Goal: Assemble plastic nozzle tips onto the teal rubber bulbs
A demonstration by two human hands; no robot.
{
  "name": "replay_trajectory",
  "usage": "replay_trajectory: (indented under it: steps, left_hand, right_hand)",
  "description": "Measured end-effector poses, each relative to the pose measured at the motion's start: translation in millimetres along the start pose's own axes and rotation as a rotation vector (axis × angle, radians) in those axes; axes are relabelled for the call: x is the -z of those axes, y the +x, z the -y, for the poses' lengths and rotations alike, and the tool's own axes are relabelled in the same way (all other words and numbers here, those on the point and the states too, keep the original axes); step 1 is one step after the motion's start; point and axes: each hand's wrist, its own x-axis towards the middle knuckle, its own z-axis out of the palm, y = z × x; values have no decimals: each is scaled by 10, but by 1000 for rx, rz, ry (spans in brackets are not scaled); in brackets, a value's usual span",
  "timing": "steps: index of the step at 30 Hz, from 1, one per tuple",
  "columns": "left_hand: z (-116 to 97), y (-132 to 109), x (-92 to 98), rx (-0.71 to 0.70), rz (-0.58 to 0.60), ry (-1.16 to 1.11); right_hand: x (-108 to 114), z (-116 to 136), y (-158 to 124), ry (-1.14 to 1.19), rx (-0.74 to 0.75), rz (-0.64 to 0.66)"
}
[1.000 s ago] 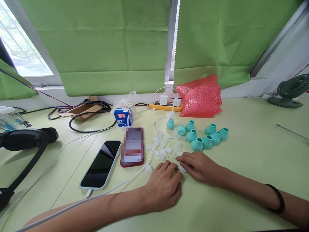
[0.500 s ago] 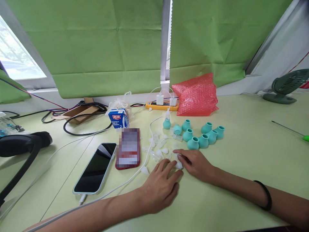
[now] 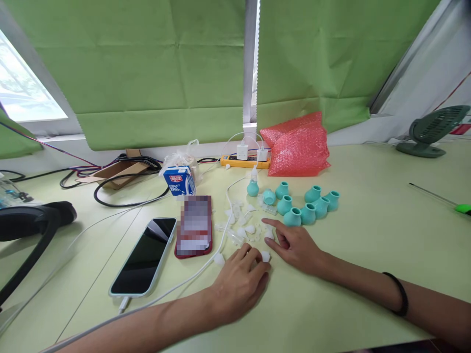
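Note:
My left hand [image 3: 241, 282] lies low over the table with its fingers curled. A small white drop-shaped piece [image 3: 265, 256] sticks out at its fingertips, partly covered by them. My right hand [image 3: 297, 245] has forefinger and thumb apart, the forefinger stretched out. Another white piece [image 3: 269, 232] lies between these two fingers, and I see no firm grip on it. In front of both hands is a loose group of small white and clear plastic parts, among them a clear tube [image 3: 235, 237]. Several turquoise vase-shaped cups [image 3: 292, 216] stand just beyond my right hand.
A white cable [image 3: 206, 264] runs past my left forearm. Left of it lie a black-screened phone [image 3: 145, 257] and a red-cased phone [image 3: 194, 225]. Behind are a milk carton [image 3: 179, 181], a power strip [image 3: 228, 161] and red bubble wrap [image 3: 300, 152]. A screwdriver [image 3: 437, 197] lies far right.
My left hand has drawn slightly left with its fingers more curled, and the white piece beside it has shifted along. My right forefinger and thumb have spread apart, the forefinger reaching further forward.

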Motion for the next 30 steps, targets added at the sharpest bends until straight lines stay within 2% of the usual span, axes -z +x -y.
replay_trajectory:
  steps: [4, 8, 18, 22, 26, 30]
  left_hand:
    - [-31, 12, 59, 2, 25, 9]
    - [-49, 26, 85, 22, 102, 13]
    - [-12, -13, 17, 45, 89, 12]
    - [-4, -11, 41, 33, 63, 9]
    - [32, 52, 103, 40, 29, 185]
    - [96, 127, 109, 143, 75, 385]
  right_hand:
    - [20, 8, 34, -144, -68, 9]
    - [35, 30, 45, -245, -58, 33]
    - [36, 23, 48, -144, -125, 48]
    - [23, 4, 39, -148, -105, 57]
    - [12, -15, 36, -138, -73, 12]
    - [38, 11, 23, -8, -28, -131]
